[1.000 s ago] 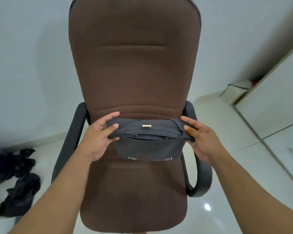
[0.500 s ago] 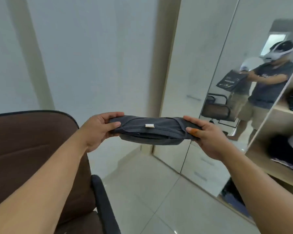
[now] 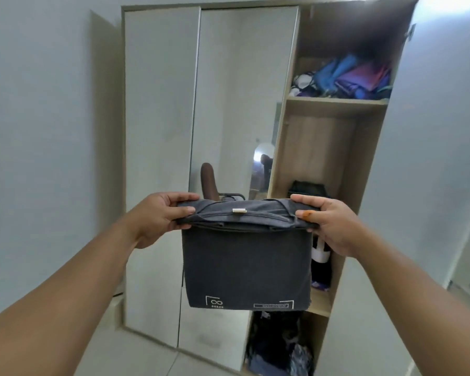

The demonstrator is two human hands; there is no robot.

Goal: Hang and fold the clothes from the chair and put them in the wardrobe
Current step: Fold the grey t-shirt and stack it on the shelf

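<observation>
1. One view only, from your head, so everything here is placed against the wardrobe (image 3: 329, 169), which you face with its right-hand section open.
2. Your left hand (image 3: 158, 215) pinches the left end of the folded shirt (image 3: 246, 264); thumb on the near side, fingers curled over the top edge. A closed grip on cloth.
3. Your right hand (image 3: 329, 223) clamps the right end the same way, thumb pressed on the fold.
4. The shirt hangs in the air in front of the wardrobe, level with its middle compartment, not touching any shelf. The top is a thick roll of layers with a small pale tag; one flap droops below it, printed marks along its bottom hem.
5. Inside the wardrobe, the upper shelf (image 3: 334, 101) holds a heap of blue and purple items. The compartment under it has a dark box (image 3: 308, 187) at the back and is otherwise mostly bare. Lower levels hold dark clothes, partly hidden by the shirt.
6. The mirror door (image 3: 239, 104), left of the open section, reflects the chair; whether clothes remain on it cannot be told.
7. Progress, as I judge it: this shirt is folded and carried over, but not yet shelved. The drooping flap wants tucking or support before you slide it in.
</observation>
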